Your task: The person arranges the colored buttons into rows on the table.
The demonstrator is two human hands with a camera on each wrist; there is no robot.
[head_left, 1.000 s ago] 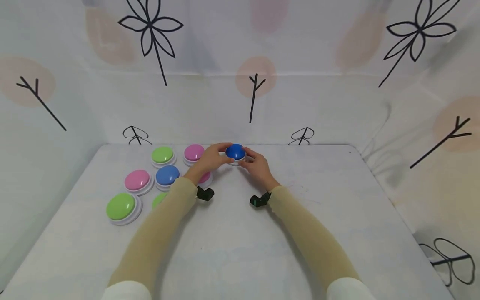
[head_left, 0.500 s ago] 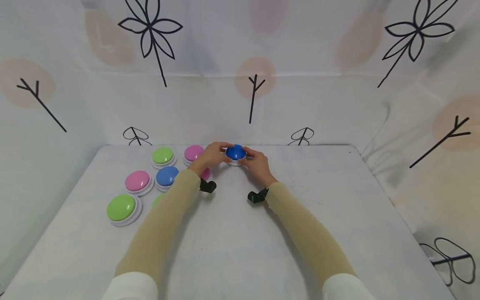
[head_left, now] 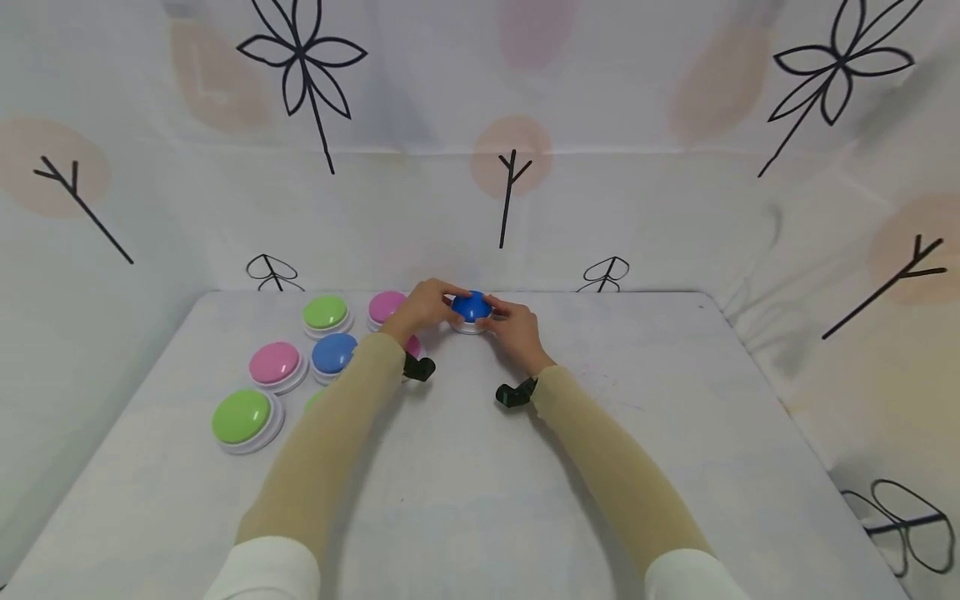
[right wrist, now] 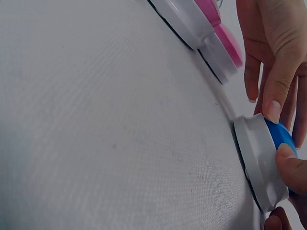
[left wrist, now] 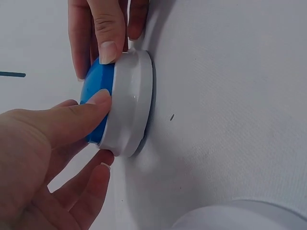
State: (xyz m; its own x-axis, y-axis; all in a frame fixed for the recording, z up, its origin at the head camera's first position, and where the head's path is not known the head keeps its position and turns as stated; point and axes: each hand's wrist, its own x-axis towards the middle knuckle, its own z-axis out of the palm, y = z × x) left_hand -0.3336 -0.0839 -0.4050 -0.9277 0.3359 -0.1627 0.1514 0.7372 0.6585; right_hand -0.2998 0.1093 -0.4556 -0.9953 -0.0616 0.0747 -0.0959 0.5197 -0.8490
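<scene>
Blue dome push button [head_left: 472,307] sits near the far edge of the white table [head_left: 465,483], roughly mid-width, dome up, between both hands. Left hand [head_left: 426,305] pinches it from the left: thumb on the near rim of the dome, fingers on the far side. Right hand [head_left: 517,332] does the same from the right, so the two thumbs are near each other on the front. Wrist views put both thumb tips at the seam of blue dome and white base [left wrist: 129,103]; base looks down on the tabletop, can't tell if its whole underside touches.

Seven more buttons on the table's left side, all white-based. Back: small green button [head_left: 326,312], then back pink button [head_left: 386,306] next to the left hand. Middle: left pink button [head_left: 274,362], lighter blue button [head_left: 333,353], and a half-hidden pink button [head_left: 412,345] behind the left wrist. Front: large green button [head_left: 241,416], plus another green button [head_left: 315,400] mostly covered by the left sleeve [head_left: 326,454]. Black wrist mounts [head_left: 516,393] on both wrists. Patterned cloth backdrop [head_left: 420,200] behind, black line flowers.
</scene>
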